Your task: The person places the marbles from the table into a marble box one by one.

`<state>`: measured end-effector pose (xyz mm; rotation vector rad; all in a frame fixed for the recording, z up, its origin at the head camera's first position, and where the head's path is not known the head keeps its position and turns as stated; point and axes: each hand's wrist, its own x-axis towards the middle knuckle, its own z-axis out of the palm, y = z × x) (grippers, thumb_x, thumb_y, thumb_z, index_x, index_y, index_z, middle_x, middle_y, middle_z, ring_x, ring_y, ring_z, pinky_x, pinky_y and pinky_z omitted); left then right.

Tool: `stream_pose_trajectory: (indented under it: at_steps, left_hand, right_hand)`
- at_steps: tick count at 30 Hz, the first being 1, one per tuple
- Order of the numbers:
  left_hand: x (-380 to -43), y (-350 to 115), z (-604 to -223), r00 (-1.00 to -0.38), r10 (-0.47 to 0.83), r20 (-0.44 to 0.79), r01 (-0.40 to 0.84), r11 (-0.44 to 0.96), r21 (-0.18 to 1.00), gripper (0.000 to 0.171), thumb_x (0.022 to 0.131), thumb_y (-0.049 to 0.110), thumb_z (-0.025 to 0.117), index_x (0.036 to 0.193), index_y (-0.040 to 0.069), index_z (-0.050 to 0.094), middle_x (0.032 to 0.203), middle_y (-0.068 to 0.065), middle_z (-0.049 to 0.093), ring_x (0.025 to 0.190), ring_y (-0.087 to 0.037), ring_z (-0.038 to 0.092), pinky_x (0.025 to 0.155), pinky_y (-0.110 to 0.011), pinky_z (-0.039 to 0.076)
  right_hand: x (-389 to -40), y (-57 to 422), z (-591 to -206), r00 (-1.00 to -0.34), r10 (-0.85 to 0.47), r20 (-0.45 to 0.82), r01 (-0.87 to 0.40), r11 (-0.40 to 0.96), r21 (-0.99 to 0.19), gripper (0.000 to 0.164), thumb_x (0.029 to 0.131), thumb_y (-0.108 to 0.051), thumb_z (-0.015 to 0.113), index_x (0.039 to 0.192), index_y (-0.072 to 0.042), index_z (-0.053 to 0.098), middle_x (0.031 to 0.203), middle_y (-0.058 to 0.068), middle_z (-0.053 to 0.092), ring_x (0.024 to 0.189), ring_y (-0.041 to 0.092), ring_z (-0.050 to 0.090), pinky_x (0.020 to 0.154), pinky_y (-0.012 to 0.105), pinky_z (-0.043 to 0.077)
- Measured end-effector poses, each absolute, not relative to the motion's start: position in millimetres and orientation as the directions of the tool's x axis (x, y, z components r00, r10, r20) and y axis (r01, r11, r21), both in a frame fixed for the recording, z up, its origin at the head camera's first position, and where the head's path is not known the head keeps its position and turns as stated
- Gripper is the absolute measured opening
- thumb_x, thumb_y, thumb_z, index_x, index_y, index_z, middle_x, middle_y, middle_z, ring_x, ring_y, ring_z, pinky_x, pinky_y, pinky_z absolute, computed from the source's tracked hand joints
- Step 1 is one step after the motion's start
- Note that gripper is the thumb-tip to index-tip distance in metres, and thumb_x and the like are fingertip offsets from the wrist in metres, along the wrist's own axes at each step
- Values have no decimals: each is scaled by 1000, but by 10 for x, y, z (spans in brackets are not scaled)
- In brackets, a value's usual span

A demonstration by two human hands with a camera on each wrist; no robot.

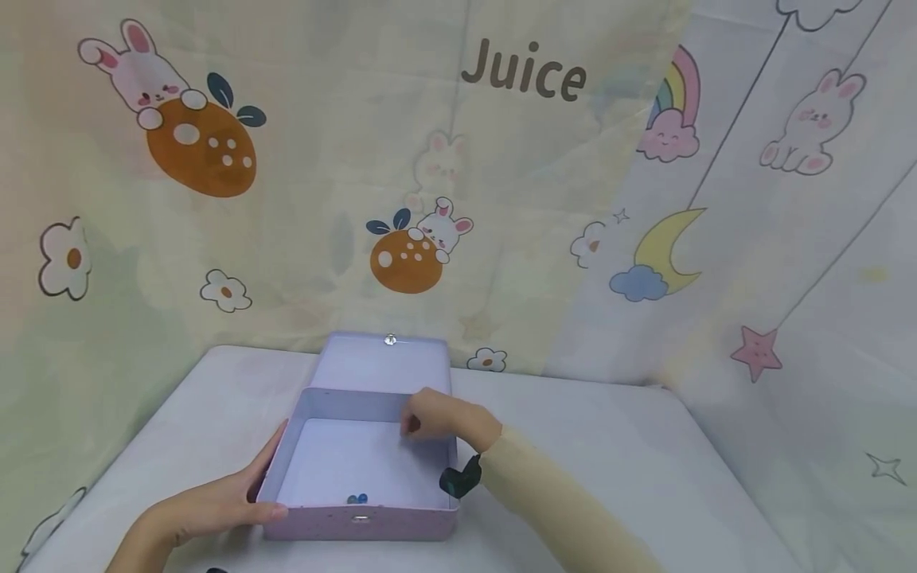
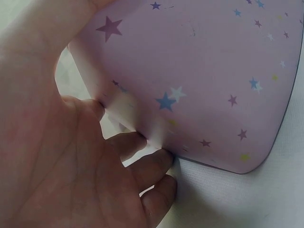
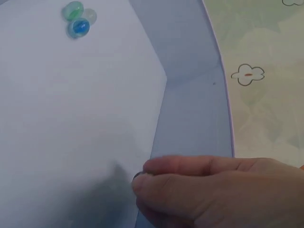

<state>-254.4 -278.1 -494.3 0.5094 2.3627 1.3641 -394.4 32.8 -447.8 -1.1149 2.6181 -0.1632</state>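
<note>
A pink tin box point(image 1: 360, 524) with printed stars stands with its lid point(image 1: 383, 366) tipped back. My left hand point(image 1: 208, 505) grips the box's near left corner, thumb at the front and fingertips along the lower edge of the side wall point(image 2: 204, 85). Inside, my right hand point(image 1: 440, 415) hovers over the far right part of the floor. Its thumb and fingers pinch a small dark, rounded thing, probably a marble point(image 3: 138, 175), mostly hidden by the fingertips. A green marble point(image 3: 73, 10), a blue marble point(image 3: 79, 28) and a clear one point(image 3: 90, 16) lie together by the front wall.
The box rests on a white-covered table point(image 1: 595, 461). Behind it hangs a printed cloth point(image 1: 322, 159) with rabbits and flowers, and the raised lid stands near it. A dark heart-shaped thing point(image 1: 461, 477) shows by the right wrist.
</note>
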Motion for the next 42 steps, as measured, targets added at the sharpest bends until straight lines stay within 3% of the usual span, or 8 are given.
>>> stream_pose_trajectory:
  at_steps: [4, 8, 15, 19, 22, 27, 32, 42]
  left_hand:
    - [-2546, -2779, -4940, -871, 469, -146, 114, 481, 869, 106, 87, 26, 65, 148, 32, -22, 158, -14, -18, 141, -6, 3, 95, -8, 25]
    - [-2545, -2778, -4932, -877, 450, -168, 100, 512, 853, 106, 87, 28, 64, 148, 34, -22, 158, -12, -18, 136, 6, 6, 96, -10, 26]
    - [-2547, -2751, -4914, -873, 458, -169, 102, 509, 855, 107, 87, 27, 64, 148, 32, -24, 158, -12, -18, 140, -41, 2, 96, -10, 27]
    - [-2557, -2746, -4919, -873, 459, -166, 113, 521, 846, 108, 87, 28, 64, 147, 30, -25, 158, -15, -19, 140, -42, 0, 108, -34, 27]
    - [-2561, -2749, -4926, -873, 459, -166, 118, 529, 840, 107, 87, 29, 64, 147, 29, -25, 158, -16, -18, 142, -34, 0, 110, -51, 22]
    - [-2554, -2767, -4941, -875, 456, -166, 113, 524, 844, 106, 87, 28, 64, 148, 31, -24, 158, -14, -18, 137, 5, 0, 110, -34, 25]
    - [-2551, -2769, -4963, -879, 454, -144, 137, 530, 837, 105, 87, 29, 64, 148, 32, -22, 158, -15, -15, 140, 0, 3, 104, -22, 29]
    - [-2555, -2786, -4978, -887, 450, -109, 167, 531, 831, 104, 87, 28, 64, 150, 31, -19, 159, -15, -11, 111, 35, 8, 95, -12, 30]
  right_hand:
    - [-3958, 318, -4545, -652, -731, -203, -708, 682, -184, 8, 83, -11, 71, 84, -19, 74, 81, -9, 67, 73, 2, 52, 70, 16, 44]
    - [-3927, 280, -4579, -660, -722, -208, -715, 688, -121, 9, 83, -11, 71, 83, -20, 74, 79, -10, 66, 72, 3, 51, 69, 17, 44]
    - [-3856, 211, -4612, -664, -713, -227, -714, 694, -91, 8, 83, -13, 72, 86, -21, 74, 80, -11, 67, 70, 2, 52, 69, 16, 46]
    - [-3840, 196, -4619, -667, -712, -221, -711, 696, -99, 9, 82, -14, 74, 87, -22, 74, 81, -12, 67, 72, 0, 54, 72, 16, 48]
    - [-3840, 195, -4614, -668, -711, -221, -707, 699, -112, 10, 82, -15, 74, 89, -22, 74, 82, -13, 66, 74, 0, 54, 73, 16, 48]
    - [-3849, 200, -4518, -631, -754, -183, -731, 656, -189, 11, 82, -16, 75, 92, -19, 74, 83, -11, 67, 74, -1, 54, 71, 14, 46]
    - [-3796, 334, -4307, -611, -786, -92, -738, 608, -292, 15, 84, -14, 72, 99, -14, 74, 91, -5, 71, 80, -1, 58, 75, 13, 47]
    - [-3611, 1117, -4180, -772, -611, 177, -594, 593, -544, 18, 87, -12, 68, 104, -12, 73, 97, -4, 70, 89, 6, 63, 78, 18, 52]
